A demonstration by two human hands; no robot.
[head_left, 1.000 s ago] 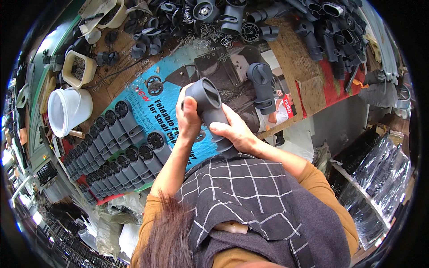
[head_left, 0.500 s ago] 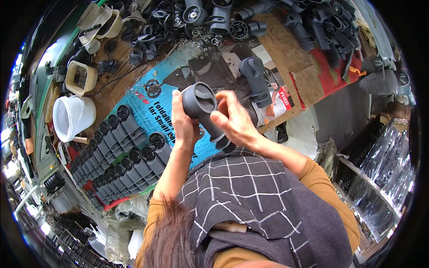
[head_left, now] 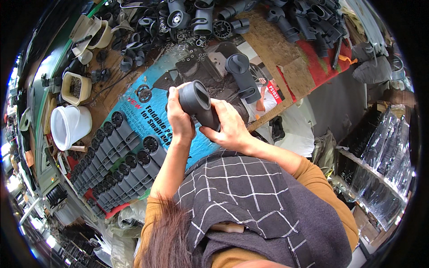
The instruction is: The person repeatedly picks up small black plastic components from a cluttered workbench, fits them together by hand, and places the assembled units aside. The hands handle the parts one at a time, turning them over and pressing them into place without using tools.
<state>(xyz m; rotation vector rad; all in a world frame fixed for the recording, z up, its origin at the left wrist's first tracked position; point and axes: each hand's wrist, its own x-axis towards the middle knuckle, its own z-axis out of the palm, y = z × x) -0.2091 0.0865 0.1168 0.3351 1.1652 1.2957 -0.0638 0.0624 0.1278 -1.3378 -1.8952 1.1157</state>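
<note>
A dark grey plastic tube fitting (head_left: 195,99) with a wide round head is held between my two hands above the bench. My left hand (head_left: 180,119) closes round the head from the left, thumb on its upper side. From the right, my right hand (head_left: 231,127) grips the narrower tube, its fingers lying over it below the head. Much of that tube is hidden by this hand. A similar fitting (head_left: 244,79) lies on a printed sheet (head_left: 203,149) beyond my right hand. To the left of my left forearm stand rows of grey tube fittings (head_left: 129,134) with round black ends.
Small washers and springs (head_left: 196,54) are scattered on the sheet's far part. Loose grey fittings pile up at the back (head_left: 203,22) and back right (head_left: 304,27). A white bucket (head_left: 71,127) and a cream tub of small parts (head_left: 76,88) stand at the left.
My right hand has moved from beside the round head down onto the tube and closed round it. The held fitting has tilted. The view has shifted slightly.
</note>
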